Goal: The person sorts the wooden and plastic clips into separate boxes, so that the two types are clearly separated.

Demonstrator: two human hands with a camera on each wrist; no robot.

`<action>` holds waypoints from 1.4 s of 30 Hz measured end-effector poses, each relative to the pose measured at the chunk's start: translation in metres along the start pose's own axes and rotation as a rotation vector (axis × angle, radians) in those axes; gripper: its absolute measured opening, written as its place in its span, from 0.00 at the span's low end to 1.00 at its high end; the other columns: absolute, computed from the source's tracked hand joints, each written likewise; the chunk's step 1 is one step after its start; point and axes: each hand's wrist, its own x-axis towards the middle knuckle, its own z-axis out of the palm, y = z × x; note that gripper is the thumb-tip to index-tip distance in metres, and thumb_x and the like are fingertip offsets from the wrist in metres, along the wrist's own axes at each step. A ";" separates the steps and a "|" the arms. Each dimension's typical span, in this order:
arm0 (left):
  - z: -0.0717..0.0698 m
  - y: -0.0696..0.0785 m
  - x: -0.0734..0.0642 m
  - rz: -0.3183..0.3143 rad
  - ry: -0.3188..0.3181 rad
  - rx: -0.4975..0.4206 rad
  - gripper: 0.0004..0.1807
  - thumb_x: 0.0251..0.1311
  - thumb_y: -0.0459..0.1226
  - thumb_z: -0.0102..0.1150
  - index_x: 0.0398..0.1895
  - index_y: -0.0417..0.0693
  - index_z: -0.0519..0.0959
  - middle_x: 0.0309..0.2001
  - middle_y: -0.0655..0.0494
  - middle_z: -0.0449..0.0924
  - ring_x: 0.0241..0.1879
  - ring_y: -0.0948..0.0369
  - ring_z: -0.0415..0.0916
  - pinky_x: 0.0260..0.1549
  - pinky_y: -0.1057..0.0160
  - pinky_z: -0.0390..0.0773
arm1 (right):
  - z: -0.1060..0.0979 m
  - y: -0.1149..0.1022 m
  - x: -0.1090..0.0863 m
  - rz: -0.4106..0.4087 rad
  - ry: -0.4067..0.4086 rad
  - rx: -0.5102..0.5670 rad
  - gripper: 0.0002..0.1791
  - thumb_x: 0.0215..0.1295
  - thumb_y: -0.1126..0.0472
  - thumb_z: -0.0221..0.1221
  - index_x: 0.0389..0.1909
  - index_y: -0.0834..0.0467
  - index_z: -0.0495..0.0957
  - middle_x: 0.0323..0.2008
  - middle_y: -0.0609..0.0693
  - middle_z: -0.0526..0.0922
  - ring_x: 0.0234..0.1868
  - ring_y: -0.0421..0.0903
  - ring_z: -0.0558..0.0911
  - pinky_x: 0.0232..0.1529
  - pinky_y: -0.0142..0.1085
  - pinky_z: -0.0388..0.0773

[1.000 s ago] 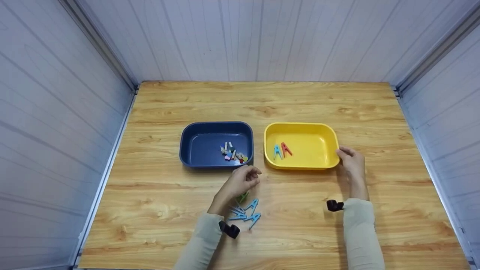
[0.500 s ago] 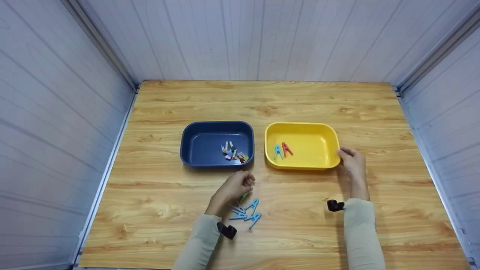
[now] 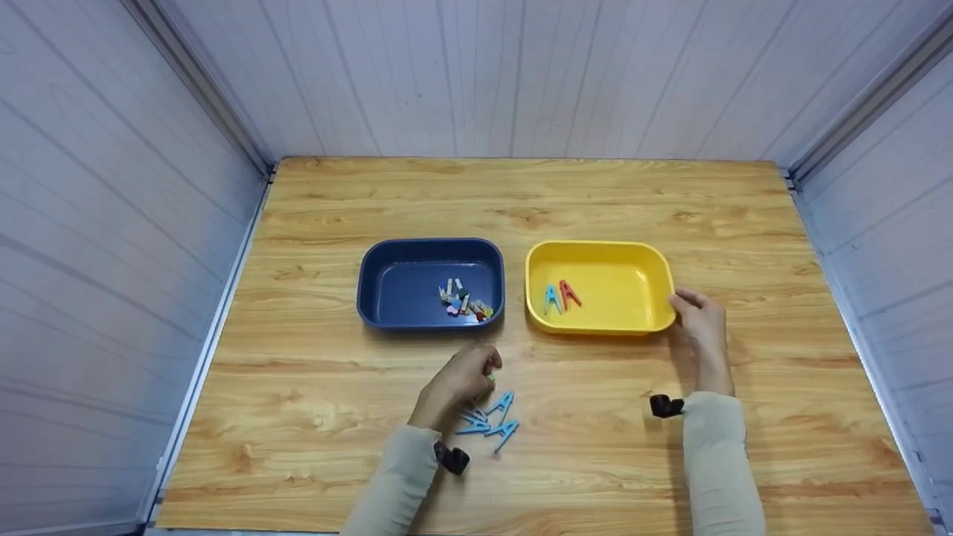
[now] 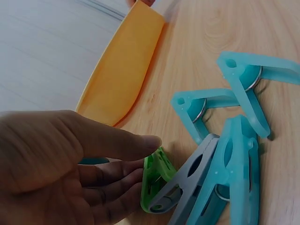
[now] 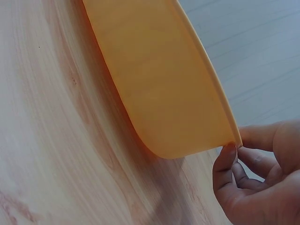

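Bench [image 3: 595, 461]: wood-grained, pale wall [image 3: 476, 82] beyond.
Left hand [image 3: 460, 376]: I see it pinching the green clip [image 4: 150, 180], on the far side of the blue clips [image 4: 240, 173].
Right hand [image 3: 702, 324]: grasping the yellow tray's [image 3: 618, 320] right rim.

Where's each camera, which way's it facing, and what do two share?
Head: worn on the head, facing forward and down over the wood-grain table; both pale sleeves, left hand, right hand show.
Left wrist: worn there, facing past the left hand at a green plastic clothespin; right hand peeks in.
Right wrist: worn there, facing the yellow rounded plastic bin, its rim pinched by the right hand.
Shared: both wrist views show the bin.
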 end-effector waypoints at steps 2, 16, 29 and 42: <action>-0.001 0.001 0.000 0.000 0.000 0.017 0.14 0.51 0.26 0.63 0.42 0.42 0.78 0.33 0.54 0.74 0.33 0.61 0.67 0.34 0.63 0.70 | 0.000 0.000 0.000 0.001 0.002 0.013 0.25 0.66 0.61 0.58 0.62 0.65 0.70 0.31 0.35 0.78 0.41 0.39 0.80 0.44 0.28 0.77; -0.001 0.001 -0.002 0.011 0.023 0.041 0.12 0.50 0.25 0.57 0.39 0.42 0.79 0.36 0.51 0.75 0.34 0.59 0.68 0.35 0.62 0.72 | 0.001 -0.001 0.000 0.003 0.006 0.028 0.25 0.66 0.60 0.58 0.62 0.66 0.69 0.32 0.37 0.77 0.40 0.39 0.79 0.44 0.28 0.77; -0.013 0.007 0.003 0.046 0.032 -0.121 0.07 0.55 0.30 0.61 0.38 0.43 0.82 0.38 0.52 0.78 0.37 0.61 0.73 0.40 0.63 0.76 | 0.001 0.001 0.001 -0.012 -0.006 0.005 0.25 0.66 0.60 0.57 0.62 0.67 0.69 0.32 0.36 0.77 0.40 0.39 0.79 0.43 0.27 0.77; -0.027 0.024 0.012 0.131 0.073 -0.161 0.10 0.52 0.27 0.57 0.38 0.42 0.82 0.35 0.52 0.80 0.35 0.62 0.73 0.37 0.68 0.75 | 0.001 -0.001 -0.001 0.002 0.004 0.001 0.26 0.66 0.60 0.57 0.63 0.65 0.69 0.32 0.37 0.77 0.39 0.37 0.79 0.44 0.29 0.78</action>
